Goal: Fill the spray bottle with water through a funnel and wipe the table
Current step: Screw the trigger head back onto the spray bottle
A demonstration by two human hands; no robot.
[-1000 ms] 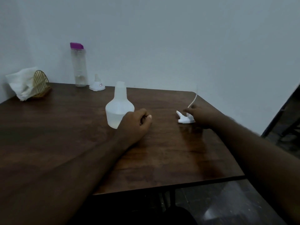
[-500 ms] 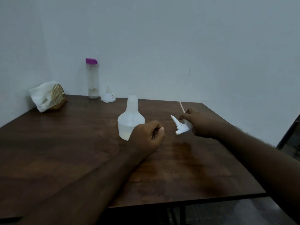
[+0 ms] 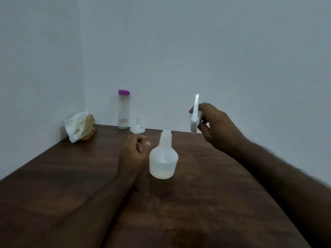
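Observation:
The translucent spray bottle (image 3: 163, 159) stands uncapped on the dark wooden table (image 3: 53, 176), with some water in its lower part. My right hand (image 3: 216, 126) grips the white spray head (image 3: 194, 117) in the air to the bottle's upper right, its tube pointing up. My left hand (image 3: 135, 152) rests on the table just left of the bottle, fingers loosely curled and holding nothing. A white funnel (image 3: 137, 127) sits upside down near the wall. Beside it stands a clear water bottle (image 3: 123, 110) with a purple cap.
A wicker holder with white napkins (image 3: 80, 127) stands in the far left corner of the table. Pale walls close off the back and the left side.
My right hand has lifted the spray head off the table and raised it above the bottle's right side. The view has swung left, and my left hand now lies left of the bottle.

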